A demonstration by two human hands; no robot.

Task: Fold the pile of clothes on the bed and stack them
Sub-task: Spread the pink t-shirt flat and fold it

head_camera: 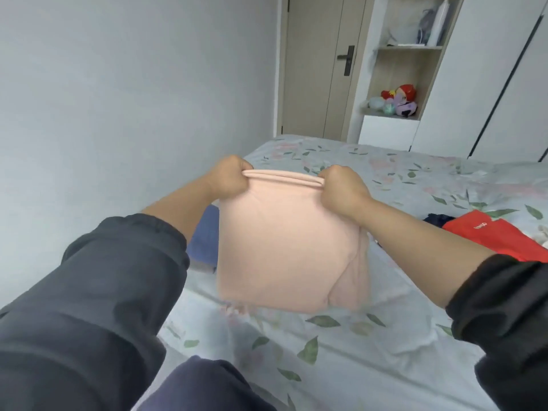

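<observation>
A pale pink garment (281,241) hangs folded in the air above the bed (355,345). My left hand (228,178) grips its top fold at the left corner, and my right hand (341,189) grips the right corner. The cloth hangs down in a rough square, with a loose flap at its lower right. A blue folded garment (204,238) lies on the bed behind the pink one, partly hidden by it. At the right edge lie a red garment (501,235) and a dark navy one (439,219), unfolded.
The bed has a light floral sheet with green leaves. A grey wall runs along the left side. A door (320,66) and a shelf unit with plush toys (397,100) stand beyond the bed's far end. My knee in dark trousers (201,384) rests at the near edge.
</observation>
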